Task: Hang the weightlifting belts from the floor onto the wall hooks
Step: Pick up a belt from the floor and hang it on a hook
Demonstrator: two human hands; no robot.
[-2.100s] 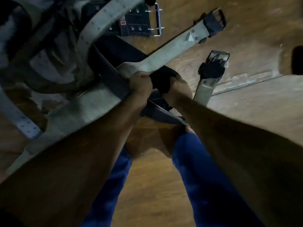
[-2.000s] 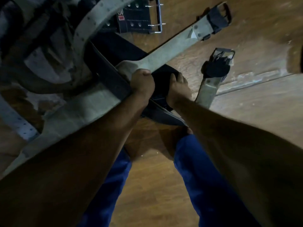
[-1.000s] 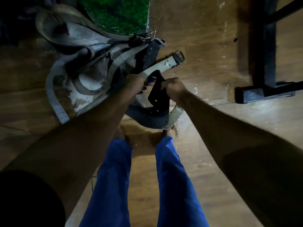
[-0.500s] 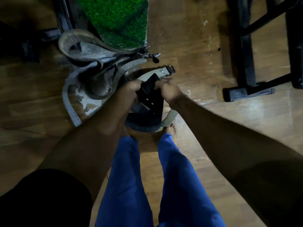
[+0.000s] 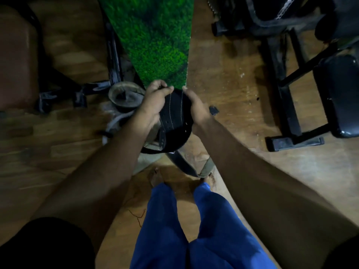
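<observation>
Our left hand (image 5: 155, 101) and right hand (image 5: 196, 107) grasp a black weightlifting belt (image 5: 174, 113) lifted above the floor (image 5: 233, 94); next we must find a wall hook.

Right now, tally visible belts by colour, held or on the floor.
Black belt, held between left hand and right hand: 1
Pale grey belts on the wood floor, overlapping and partly hidden by the arm: at least 2
Total: at least 3
</observation>
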